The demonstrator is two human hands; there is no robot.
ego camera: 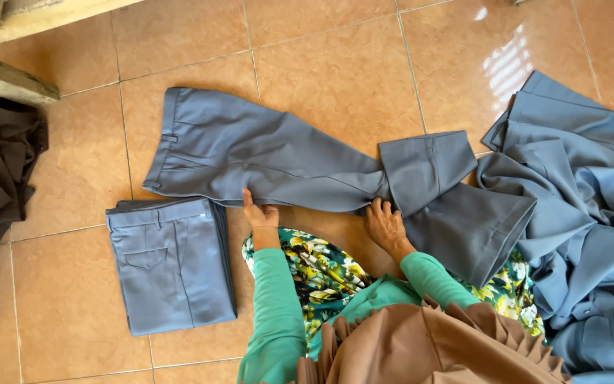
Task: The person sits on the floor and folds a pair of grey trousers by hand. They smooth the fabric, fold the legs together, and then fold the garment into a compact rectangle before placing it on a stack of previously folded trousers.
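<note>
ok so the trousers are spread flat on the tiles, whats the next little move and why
Probably bring the lower legs across toward the waistband. The trousers lie flat, both hands press their near edge, left hand mid-leg and right hand at the bend, and the hems already angle back. The folded pair beside them shows that compact shape.

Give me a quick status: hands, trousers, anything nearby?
Both hands, left and right, flat on spread grey trousers. Leg ends doubled over. Folded stack left, loose pile right.

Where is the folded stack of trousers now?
In the head view, the folded stack lies on the floor at lower left, just left of the left hand.
</note>
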